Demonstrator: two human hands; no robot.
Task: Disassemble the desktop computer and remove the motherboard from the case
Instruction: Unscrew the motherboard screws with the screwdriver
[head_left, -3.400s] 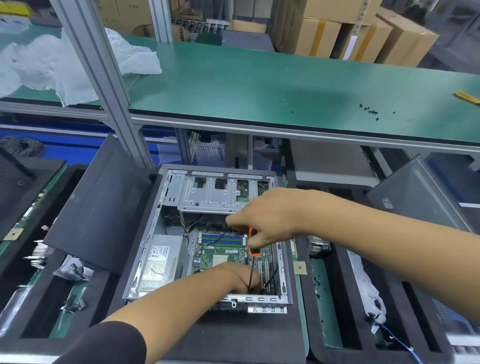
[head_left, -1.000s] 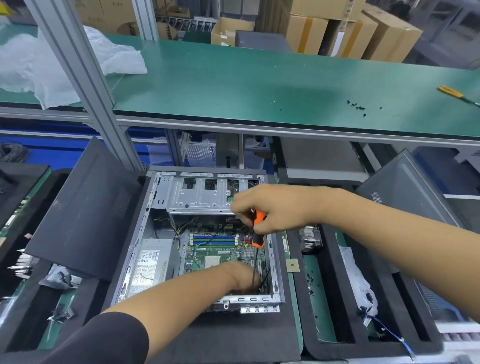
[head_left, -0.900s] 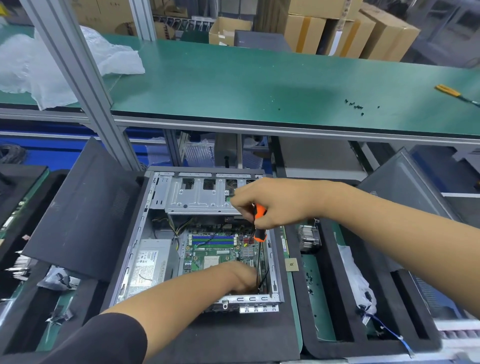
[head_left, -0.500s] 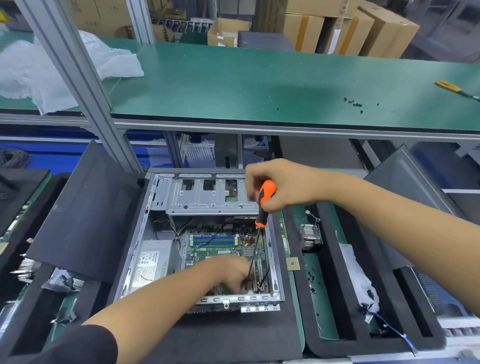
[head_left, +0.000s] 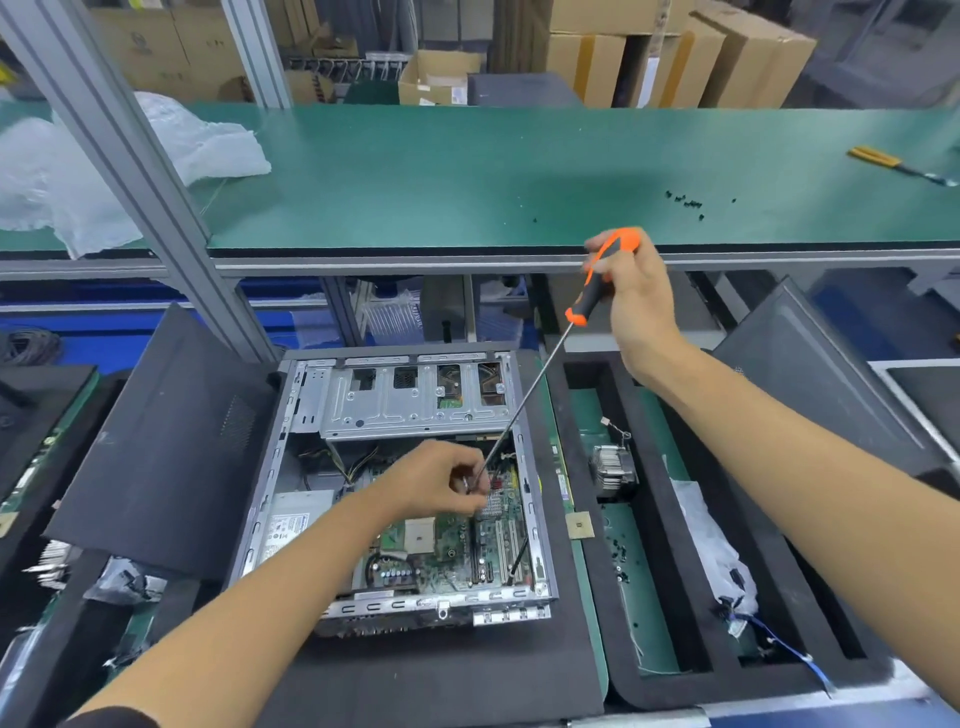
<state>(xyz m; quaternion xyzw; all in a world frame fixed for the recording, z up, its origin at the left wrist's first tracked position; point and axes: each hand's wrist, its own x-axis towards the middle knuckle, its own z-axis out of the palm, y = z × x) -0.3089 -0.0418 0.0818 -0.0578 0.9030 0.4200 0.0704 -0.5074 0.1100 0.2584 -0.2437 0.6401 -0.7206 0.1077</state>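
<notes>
Head view: the screwdriver (head_left: 597, 283) slants from upper right down to lower left, its thin steel shaft running to the left hand (head_left: 441, 486), whose fingers pinch at the tip, probably on a screw too small to make out. The right hand (head_left: 636, 296), fingers wrapped round the orange-and-black rubbery handle, sits high above the case (head_left: 291, 467), so the left is nearer the work. The green, densely populated motherboard (head_left: 457, 551) still lies flat inside the grey sheet-metal chassis, beside the boxy power supply (head_left: 293, 519).
</notes>
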